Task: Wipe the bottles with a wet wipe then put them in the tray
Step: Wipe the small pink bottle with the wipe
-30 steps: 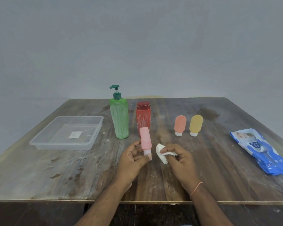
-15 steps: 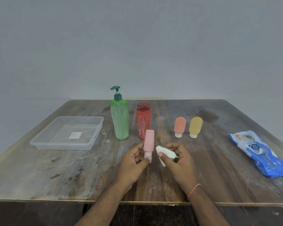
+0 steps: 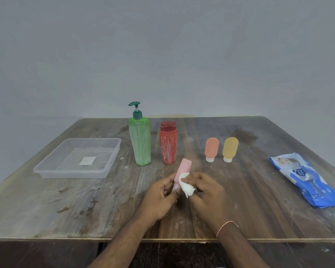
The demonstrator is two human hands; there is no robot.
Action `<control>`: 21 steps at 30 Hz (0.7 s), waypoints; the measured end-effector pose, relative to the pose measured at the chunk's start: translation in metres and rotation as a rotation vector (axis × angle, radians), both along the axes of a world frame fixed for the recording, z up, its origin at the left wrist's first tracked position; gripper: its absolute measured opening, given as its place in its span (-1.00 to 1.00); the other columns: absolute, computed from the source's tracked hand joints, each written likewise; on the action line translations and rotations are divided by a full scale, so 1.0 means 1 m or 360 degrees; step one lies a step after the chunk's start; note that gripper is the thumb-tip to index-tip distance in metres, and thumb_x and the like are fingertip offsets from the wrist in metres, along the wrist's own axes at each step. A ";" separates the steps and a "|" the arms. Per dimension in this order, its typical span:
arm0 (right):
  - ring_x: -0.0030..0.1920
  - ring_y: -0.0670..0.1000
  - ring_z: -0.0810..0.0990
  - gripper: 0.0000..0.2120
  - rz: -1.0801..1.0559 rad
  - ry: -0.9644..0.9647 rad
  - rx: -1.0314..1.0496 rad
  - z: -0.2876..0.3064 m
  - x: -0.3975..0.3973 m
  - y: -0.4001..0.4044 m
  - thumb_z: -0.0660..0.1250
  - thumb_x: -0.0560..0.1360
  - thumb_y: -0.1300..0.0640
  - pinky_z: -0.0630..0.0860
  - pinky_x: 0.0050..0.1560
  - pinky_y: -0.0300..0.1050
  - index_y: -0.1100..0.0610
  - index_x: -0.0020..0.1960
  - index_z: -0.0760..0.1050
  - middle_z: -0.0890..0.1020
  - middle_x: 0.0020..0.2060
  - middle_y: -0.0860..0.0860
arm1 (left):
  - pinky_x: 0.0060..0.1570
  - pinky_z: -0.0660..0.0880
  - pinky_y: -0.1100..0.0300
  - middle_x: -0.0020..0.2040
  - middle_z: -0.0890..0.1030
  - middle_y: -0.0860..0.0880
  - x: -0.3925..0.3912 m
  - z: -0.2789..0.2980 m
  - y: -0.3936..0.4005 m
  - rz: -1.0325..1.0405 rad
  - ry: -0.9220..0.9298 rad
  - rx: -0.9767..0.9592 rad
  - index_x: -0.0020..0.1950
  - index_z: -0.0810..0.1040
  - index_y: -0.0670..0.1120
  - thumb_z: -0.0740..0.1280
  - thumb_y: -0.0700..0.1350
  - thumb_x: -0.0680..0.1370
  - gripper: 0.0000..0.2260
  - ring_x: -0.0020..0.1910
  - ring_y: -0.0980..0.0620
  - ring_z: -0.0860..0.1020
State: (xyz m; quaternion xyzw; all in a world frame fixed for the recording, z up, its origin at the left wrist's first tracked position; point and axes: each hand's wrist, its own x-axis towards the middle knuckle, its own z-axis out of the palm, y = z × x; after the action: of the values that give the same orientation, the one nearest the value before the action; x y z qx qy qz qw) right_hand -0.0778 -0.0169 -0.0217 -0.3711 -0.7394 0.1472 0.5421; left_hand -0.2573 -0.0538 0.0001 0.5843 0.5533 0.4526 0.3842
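Left hand (image 3: 161, 198) pinching pink tube (image 3: 183, 171) low, right hand (image 3: 207, 192) pressing wet wipe (image 3: 185, 185) against it; tube risking slipping free.

Pink tube bottle (image 3: 184, 167), tilted with its cap end down, has the crumpled white wet wipe (image 3: 185, 185) against its lower body, while the clear plastic tray (image 3: 104, 171) sits well apart at table left.
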 end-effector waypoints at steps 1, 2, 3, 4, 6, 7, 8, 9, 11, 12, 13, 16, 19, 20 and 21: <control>0.13 -0.23 0.68 -0.70 -0.0017 -0.0002 -0.0007 0.000 0.000 0.000 0.52 0.44 0.24 0.58 0.07 -0.35 -0.02 0.13 0.78 0.71 0.11 -0.19 | 0.13 0.62 0.23 0.22 0.72 0.20 0.000 0.000 0.000 0.0004 0.0005 -0.0006 0.52 0.46 0.14 0.37 -0.29 0.67 -0.51 0.20 0.19 0.69; 0.12 -0.22 0.68 -0.68 -0.0061 0.0025 -0.0019 0.000 0.001 0.000 0.53 0.44 0.28 0.58 0.04 -0.34 -0.03 0.13 0.77 0.71 0.11 -0.20 | 0.13 0.64 0.20 0.21 0.72 0.23 -0.001 0.000 0.000 0.0012 0.0018 -0.0024 0.53 0.46 0.14 0.39 -0.28 0.66 -0.49 0.19 0.19 0.69; 0.11 -0.21 0.68 -0.65 -0.0122 0.0062 -0.0020 -0.001 0.002 0.001 0.55 0.45 0.32 0.59 0.03 -0.31 -0.04 0.14 0.76 0.70 0.10 -0.21 | 0.15 0.65 0.17 0.19 0.72 0.27 -0.001 0.000 0.000 0.0009 0.0033 -0.0036 0.54 0.45 0.14 0.40 -0.27 0.65 -0.48 0.19 0.21 0.68; 0.11 -0.19 0.68 -0.64 -0.0189 0.0093 -0.0011 -0.001 0.003 0.002 0.56 0.47 0.33 0.61 0.02 -0.25 -0.04 0.16 0.75 0.70 0.11 -0.21 | 0.18 0.65 0.17 0.16 0.71 0.32 -0.001 0.000 -0.001 -0.0002 0.0055 -0.0042 0.53 0.45 0.16 0.41 -0.28 0.65 -0.47 0.19 0.24 0.68; 0.15 -0.14 0.69 -0.65 -0.0264 0.0098 0.0004 -0.002 0.006 0.003 0.56 0.52 0.28 0.64 0.07 -0.18 -0.02 0.24 0.74 0.69 0.14 -0.20 | 0.22 0.62 0.21 0.09 0.67 0.44 0.000 0.001 -0.002 -0.0030 0.0119 -0.0035 0.44 0.44 0.29 0.41 -0.29 0.64 -0.45 0.19 0.32 0.65; 0.17 -0.11 0.68 -0.66 -0.0255 0.0060 0.0004 -0.002 0.007 0.002 0.55 0.53 0.25 0.65 0.09 -0.16 -0.02 0.26 0.73 0.69 0.15 -0.19 | 0.21 0.62 0.22 0.07 0.67 0.46 0.000 0.001 -0.003 -0.0029 0.0132 -0.0034 0.39 0.44 0.34 0.40 -0.29 0.65 -0.45 0.19 0.33 0.65; 0.17 -0.09 0.68 -0.66 -0.0218 0.0005 0.0007 -0.001 0.007 0.002 0.55 0.53 0.23 0.64 0.09 -0.15 -0.03 0.27 0.72 0.68 0.16 -0.19 | 0.21 0.63 0.21 0.08 0.68 0.43 0.000 0.001 -0.002 -0.0019 0.0123 -0.0035 0.39 0.44 0.34 0.40 -0.29 0.65 -0.45 0.18 0.31 0.66; 0.16 -0.09 0.67 -0.67 -0.0164 -0.0053 0.0016 0.000 0.007 0.002 0.55 0.52 0.22 0.63 0.09 -0.17 -0.04 0.24 0.73 0.67 0.15 -0.20 | 0.20 0.64 0.18 0.12 0.70 0.38 0.000 -0.001 -0.001 0.0005 0.0097 -0.0034 0.43 0.45 0.29 0.40 -0.29 0.65 -0.46 0.18 0.28 0.67; 0.13 -0.12 0.66 -0.71 -0.0090 -0.0139 0.0038 0.001 0.005 0.000 0.55 0.49 0.18 0.59 0.07 -0.24 -0.06 0.18 0.73 0.65 0.10 -0.23 | 0.20 0.65 0.11 0.19 0.72 0.28 -0.001 -0.003 0.000 0.0044 0.0030 -0.0038 0.52 0.47 0.15 0.39 -0.28 0.65 -0.49 0.19 0.21 0.68; 0.10 -0.14 0.65 -0.72 -0.0105 -0.0146 0.0046 0.002 0.005 -0.001 0.55 0.49 0.18 0.59 0.05 -0.27 -0.06 0.16 0.72 0.65 0.08 -0.24 | 0.21 0.65 0.09 0.21 0.72 0.25 -0.001 -0.002 0.000 0.0057 0.0022 -0.0035 0.54 0.47 0.11 0.40 -0.27 0.65 -0.49 0.20 0.20 0.68; 0.09 -0.15 0.65 -0.72 -0.0155 -0.0116 0.0042 0.002 0.004 0.000 0.56 0.49 0.18 0.59 0.02 -0.27 -0.06 0.16 0.72 0.65 0.07 -0.25 | 0.23 0.65 0.08 0.22 0.71 0.25 -0.001 -0.002 0.000 0.0057 0.0027 -0.0026 0.55 0.47 0.09 0.40 -0.27 0.65 -0.49 0.21 0.21 0.68; 0.07 -0.16 0.67 -0.70 -0.0328 0.0079 -0.0002 0.002 0.006 0.003 0.56 0.52 0.22 0.60 -0.01 -0.26 -0.03 0.22 0.73 0.68 0.07 -0.21 | 0.31 0.60 0.12 0.17 0.65 0.42 0.000 -0.001 -0.003 0.0003 0.0100 0.0006 0.57 0.43 0.09 0.43 -0.26 0.64 -0.46 0.25 0.34 0.62; 0.08 -0.16 0.67 -0.66 -0.0206 0.0027 -0.0034 0.004 0.006 0.001 0.56 0.51 0.23 0.60 -0.01 -0.26 -0.08 0.23 0.73 0.68 0.08 -0.24 | 0.30 0.58 0.22 0.16 0.66 0.43 0.000 -0.003 -0.002 -0.0022 0.0104 0.0044 0.54 0.43 0.17 0.42 -0.28 0.64 -0.45 0.26 0.34 0.61; 0.06 -0.16 0.68 -0.65 -0.0146 -0.0034 -0.0043 0.004 0.005 -0.001 0.57 0.50 0.22 0.60 -0.03 -0.25 -0.11 0.20 0.74 0.67 0.05 -0.23 | 0.27 0.58 0.25 0.15 0.67 0.41 0.000 -0.003 -0.001 -0.0001 0.0092 0.0056 0.50 0.44 0.21 0.42 -0.28 0.64 -0.45 0.26 0.33 0.62; 0.02 -0.15 0.67 -0.66 -0.0114 -0.0084 -0.0042 0.003 0.004 -0.002 0.58 0.48 0.20 0.59 -0.06 -0.24 -0.14 0.17 0.74 0.66 0.01 -0.22 | 0.26 0.57 0.26 0.16 0.68 0.39 0.000 -0.004 0.000 0.0025 0.0076 0.0061 0.48 0.45 0.23 0.43 -0.27 0.64 -0.47 0.25 0.31 0.63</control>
State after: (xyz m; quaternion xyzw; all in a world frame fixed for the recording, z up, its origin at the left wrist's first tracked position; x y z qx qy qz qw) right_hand -0.0735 -0.0188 -0.0187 -0.4084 -0.7376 0.1276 0.5224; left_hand -0.2569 -0.0541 -0.0037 0.5977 0.5582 0.4520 0.3561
